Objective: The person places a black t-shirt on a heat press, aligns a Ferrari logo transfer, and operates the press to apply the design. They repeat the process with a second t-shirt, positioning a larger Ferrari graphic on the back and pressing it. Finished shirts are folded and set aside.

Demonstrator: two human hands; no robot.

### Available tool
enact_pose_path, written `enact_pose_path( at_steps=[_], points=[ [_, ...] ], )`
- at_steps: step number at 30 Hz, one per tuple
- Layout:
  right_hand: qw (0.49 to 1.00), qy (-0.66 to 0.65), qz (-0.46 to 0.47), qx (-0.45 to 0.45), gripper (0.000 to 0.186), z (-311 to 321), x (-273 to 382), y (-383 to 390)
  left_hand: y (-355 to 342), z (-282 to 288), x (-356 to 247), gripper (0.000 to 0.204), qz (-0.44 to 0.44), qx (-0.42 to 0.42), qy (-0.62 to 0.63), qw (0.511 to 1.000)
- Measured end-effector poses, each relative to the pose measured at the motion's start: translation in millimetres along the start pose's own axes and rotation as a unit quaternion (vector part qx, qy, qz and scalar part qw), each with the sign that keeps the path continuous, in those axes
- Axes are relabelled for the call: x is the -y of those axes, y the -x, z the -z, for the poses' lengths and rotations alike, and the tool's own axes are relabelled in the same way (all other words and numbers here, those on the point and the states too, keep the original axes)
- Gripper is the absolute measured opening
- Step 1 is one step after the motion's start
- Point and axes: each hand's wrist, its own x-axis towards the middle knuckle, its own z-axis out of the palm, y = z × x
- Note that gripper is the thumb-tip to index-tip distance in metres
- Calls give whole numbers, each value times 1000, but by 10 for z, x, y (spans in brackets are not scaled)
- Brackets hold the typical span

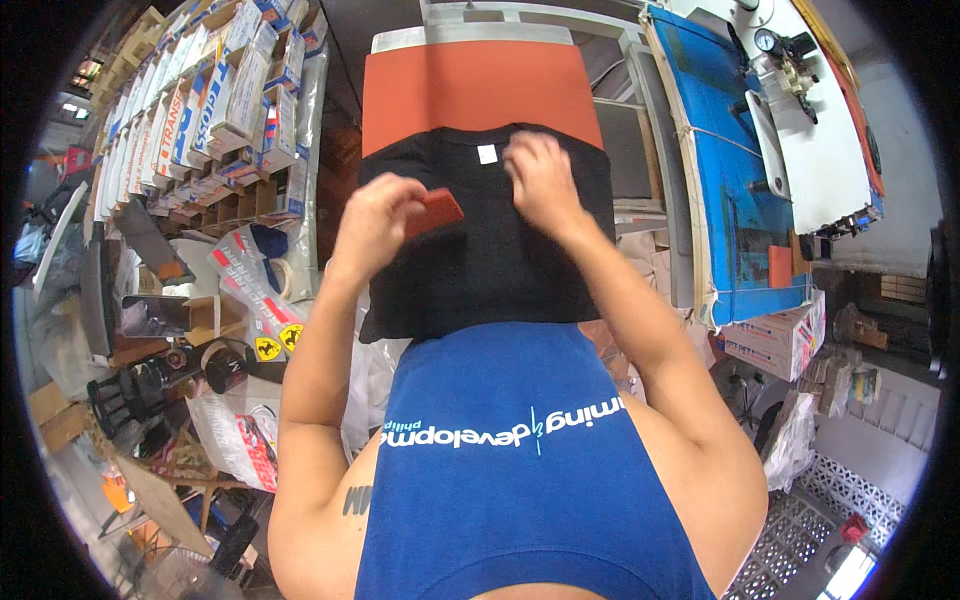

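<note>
A black shirt (470, 265) lies over an orange-red flat board (475, 90), its neckline across the board with a small white label (487, 154) at the collar. My left hand (380, 220) is closed on a small, flat, rust-red rectangular pad (436, 212), held over the shirt's left part. What the pad is made of I cannot make out. To the right of the label, my right hand (542, 180) is over the shirt near the collar. Its fingers are bent and blurred by motion, so whether they pinch the cloth is hidden.
Long cardboard boxes (215, 110) fill a rack on the left. On the right stands a blue-topped table (735, 190) beside a white surface with a pressure gauge (766, 40). Clutter and plastic bags (235, 440) lie at lower left. A carton (775, 340) sits at lower right.
</note>
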Motion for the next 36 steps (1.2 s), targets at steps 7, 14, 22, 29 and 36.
enact_pose_path(
  at_steps=[7,14,22,29,36],
  points=[
    [955,78,-55,280,28,-180,-438,-786,-1003,-137,333,13,-42,-171,55,983],
    [994,2,18,109,20,-103,-384,-792,-1957,-729,678,21,-4,72,80,994],
    [999,-18,10,44,22,-289,-469,-652,-1509,-566,636,20,-57,80,-150,984],
    [989,-85,-48,107,14,-217,-432,-671,-1384,-555,598,20,90,110,-35,989],
    [993,-57,-50,90,13,-210,-422,-630,-1302,-569,530,21,114,96,-59,987]
  ],
)
